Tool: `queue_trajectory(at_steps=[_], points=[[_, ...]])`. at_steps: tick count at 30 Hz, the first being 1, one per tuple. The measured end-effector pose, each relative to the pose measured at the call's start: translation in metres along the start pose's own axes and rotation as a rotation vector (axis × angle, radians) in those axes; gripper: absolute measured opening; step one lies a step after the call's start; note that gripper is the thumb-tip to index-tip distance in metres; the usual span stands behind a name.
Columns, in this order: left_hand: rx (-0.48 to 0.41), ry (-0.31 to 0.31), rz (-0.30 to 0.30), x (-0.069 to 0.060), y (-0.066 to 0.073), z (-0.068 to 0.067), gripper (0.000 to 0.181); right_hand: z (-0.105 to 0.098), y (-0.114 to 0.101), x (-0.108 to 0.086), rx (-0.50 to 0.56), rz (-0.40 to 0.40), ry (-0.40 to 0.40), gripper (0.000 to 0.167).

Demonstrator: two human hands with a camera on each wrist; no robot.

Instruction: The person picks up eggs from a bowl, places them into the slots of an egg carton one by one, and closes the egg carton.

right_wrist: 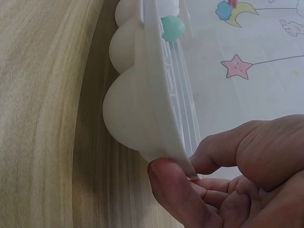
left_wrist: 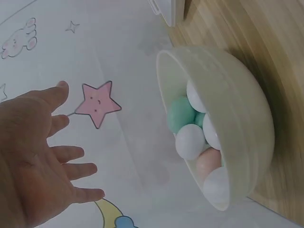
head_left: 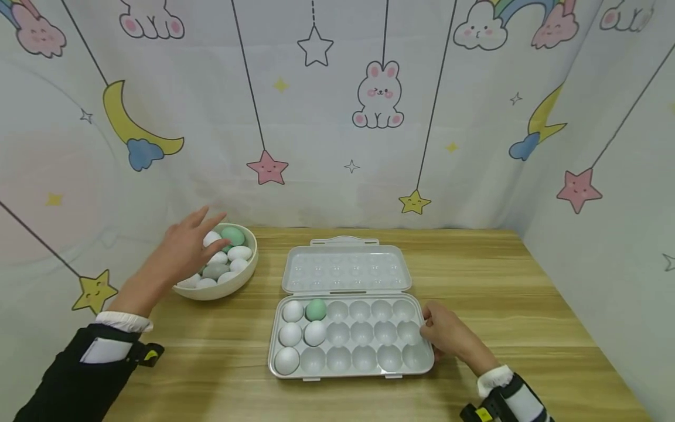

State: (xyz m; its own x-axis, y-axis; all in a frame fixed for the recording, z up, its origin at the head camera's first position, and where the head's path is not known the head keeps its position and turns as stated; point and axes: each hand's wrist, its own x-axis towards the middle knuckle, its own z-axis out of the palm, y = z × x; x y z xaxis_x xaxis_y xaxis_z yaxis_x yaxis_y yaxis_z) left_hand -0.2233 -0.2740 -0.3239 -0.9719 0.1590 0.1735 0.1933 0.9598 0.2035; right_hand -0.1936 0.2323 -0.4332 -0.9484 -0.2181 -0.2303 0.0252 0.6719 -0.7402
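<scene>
A white plastic egg tray [head_left: 364, 335], the landmark for all positions here, sits on a wood-grained table [head_left: 474, 264], its hinged lid [head_left: 346, 269] lying open directly behind it. The tray has three rows of six round cups. Three white eggs [head_left: 290, 334] fill the leftmost column from back to front. In the second column, a green egg [head_left: 316, 310] occupies the back cup and another white egg [head_left: 314, 333] the middle cup.

At the right end of the tray, the right hand [head_left: 450, 333] pinches the rim between thumb and fingers; the right wrist view shows the grip on the edge, with the rounded undersides of the cups alongside.

To the left of the tray and slightly behind it stands a cream bowl [head_left: 239, 284] heaped with eggs, mostly white, with some green. A pinkish egg [left_wrist: 209, 161] also appears among them in the left wrist view. The left hand [head_left: 184, 246] is raised at the bowl, left of the tray, with its fingers extended and spread; it holds nothing, and in the left wrist view it appears apart from the bowl.

Dark sleeves [head_left: 74, 375] with white cuffs [head_left: 123, 321] cover the arms. Beyond the tray hangs a pale cloth backdrop [head_left: 316, 105] printed with rabbits, stars, moons and clouds.
</scene>
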Motion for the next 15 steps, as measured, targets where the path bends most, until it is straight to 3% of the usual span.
queue_trajectory(at_steps=[8, 15], points=[[-0.041, -0.130, -0.129, 0.014, -0.033, 0.018, 0.077, 0.003, 0.000, -0.002, -0.014, 0.000, 0.012, 0.016], [-0.081, -0.166, -0.158, 0.026, -0.063, 0.042, 0.074, 0.006, 0.000, -0.002, -0.009, 0.012, 0.018, 0.016]])
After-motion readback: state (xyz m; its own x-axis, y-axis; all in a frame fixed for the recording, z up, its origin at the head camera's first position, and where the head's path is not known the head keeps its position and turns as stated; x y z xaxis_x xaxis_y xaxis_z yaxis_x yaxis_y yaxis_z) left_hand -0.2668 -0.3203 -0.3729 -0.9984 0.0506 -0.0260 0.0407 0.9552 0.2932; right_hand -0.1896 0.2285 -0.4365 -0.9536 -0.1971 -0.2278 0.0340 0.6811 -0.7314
